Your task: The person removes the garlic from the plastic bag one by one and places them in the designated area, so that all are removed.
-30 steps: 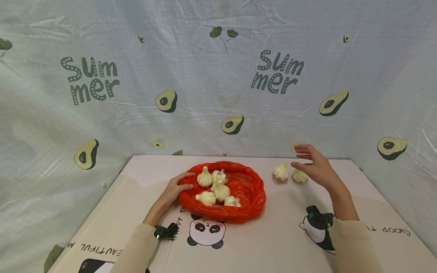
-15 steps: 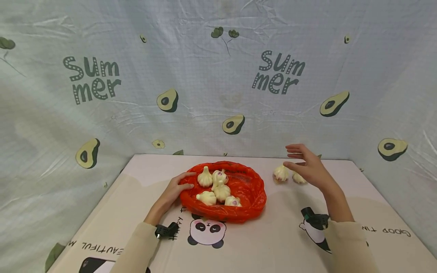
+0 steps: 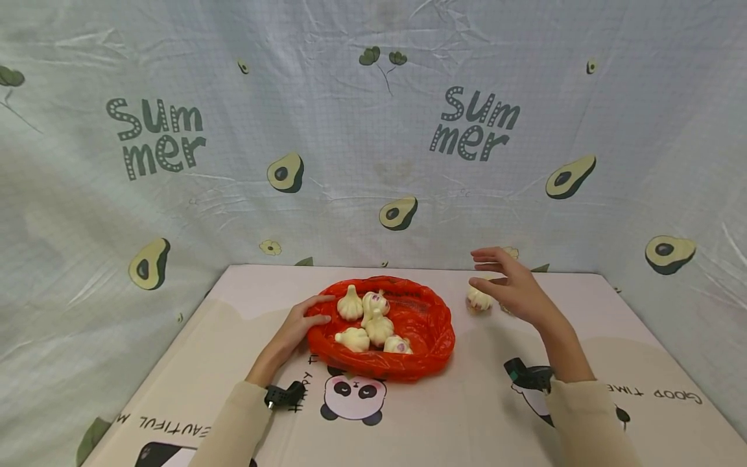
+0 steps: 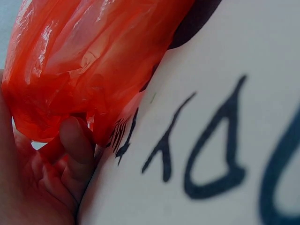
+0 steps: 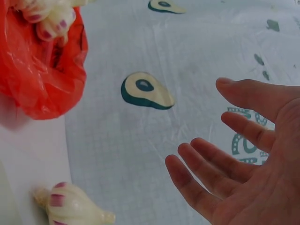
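Note:
A red plastic bag (image 3: 428, 360) sits spread on the table with its mouth rolled wide. Several garlic bulbs (image 3: 350, 303) lie inside it, mostly toward its left half. My left hand (image 3: 296, 327) grips the bag's left rim; in the left wrist view fingertips (image 4: 75, 138) curl against the red plastic (image 4: 93, 61). To the bag's right, my right hand (image 3: 509, 285) hovers with fingers spread and nothing in it. Just beyond it stands a garlic bulb (image 3: 478, 300), partly covered by the thumb. Another bulb behind that hand is almost wholly hidden. A loose bulb (image 5: 75, 206) shows in the right wrist view.
The pale table (image 3: 449, 421) bears printed pandas and lettering. A fabric backdrop (image 3: 338, 240) with avocado prints rises along its far edge and both sides. Each wrist carries a small black camera, such as the right one (image 3: 528, 374).
My right hand has drifted left above the two loose garlic bulbs, now covering most of the farther-right one. My left hand and the bag have stayed put.

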### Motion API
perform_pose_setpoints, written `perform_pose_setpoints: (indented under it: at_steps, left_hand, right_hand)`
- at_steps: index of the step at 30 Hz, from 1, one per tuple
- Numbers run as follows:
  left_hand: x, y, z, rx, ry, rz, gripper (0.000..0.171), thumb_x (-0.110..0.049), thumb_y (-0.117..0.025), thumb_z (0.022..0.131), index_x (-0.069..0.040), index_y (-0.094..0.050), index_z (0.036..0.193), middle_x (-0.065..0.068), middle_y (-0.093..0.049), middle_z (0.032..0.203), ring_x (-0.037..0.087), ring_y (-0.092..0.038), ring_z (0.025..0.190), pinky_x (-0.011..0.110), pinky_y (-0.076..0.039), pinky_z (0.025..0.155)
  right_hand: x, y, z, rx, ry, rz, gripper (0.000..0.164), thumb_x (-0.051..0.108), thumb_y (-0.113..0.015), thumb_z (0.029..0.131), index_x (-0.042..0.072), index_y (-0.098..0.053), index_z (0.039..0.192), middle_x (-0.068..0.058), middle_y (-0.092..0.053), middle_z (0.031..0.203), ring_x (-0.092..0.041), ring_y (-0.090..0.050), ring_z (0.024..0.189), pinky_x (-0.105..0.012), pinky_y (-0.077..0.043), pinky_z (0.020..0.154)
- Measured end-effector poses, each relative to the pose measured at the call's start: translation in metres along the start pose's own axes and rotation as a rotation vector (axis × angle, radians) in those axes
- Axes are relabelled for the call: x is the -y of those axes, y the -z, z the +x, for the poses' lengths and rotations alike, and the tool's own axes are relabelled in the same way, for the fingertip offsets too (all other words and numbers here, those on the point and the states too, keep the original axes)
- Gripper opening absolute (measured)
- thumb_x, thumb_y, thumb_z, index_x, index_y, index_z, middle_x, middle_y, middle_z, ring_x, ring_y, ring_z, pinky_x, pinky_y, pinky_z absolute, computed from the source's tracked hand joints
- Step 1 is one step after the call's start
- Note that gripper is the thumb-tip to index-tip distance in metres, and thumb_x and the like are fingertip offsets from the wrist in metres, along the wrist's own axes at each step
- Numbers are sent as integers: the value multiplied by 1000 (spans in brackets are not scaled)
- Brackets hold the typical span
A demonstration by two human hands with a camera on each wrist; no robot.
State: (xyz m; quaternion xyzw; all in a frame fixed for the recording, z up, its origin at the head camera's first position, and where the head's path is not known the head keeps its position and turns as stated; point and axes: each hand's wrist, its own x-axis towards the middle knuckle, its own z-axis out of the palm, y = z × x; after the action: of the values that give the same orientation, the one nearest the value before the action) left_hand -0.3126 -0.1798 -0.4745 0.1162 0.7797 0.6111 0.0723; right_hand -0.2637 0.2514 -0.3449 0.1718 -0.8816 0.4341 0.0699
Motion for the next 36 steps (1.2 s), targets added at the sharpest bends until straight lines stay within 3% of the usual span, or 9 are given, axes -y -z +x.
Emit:
perform_pose_setpoints:
  at_steps: [21,36]
  left_hand:
    - [0,1,1,-16,14,7,52,-16,-59,98,-10,-53,149,19,-38,164,45,-40,149,50,-48,114]
    - [1,0,1,-9,7,-13,51,-15,-58,99,-9,-53,149,20,-37,164,45,-42,147,49,-47,114]
  right_hand:
    - [16,-38,18,141,66,2,49,21,-69,98,9,-51,143,-18,-57,147,-41,-56,135,-56,-55,105]
    - [23,-70,49,361,76,17,45,24,-67,98,9,-54,139,-22,-58,145,-44,-55,134,-58,-53,108]
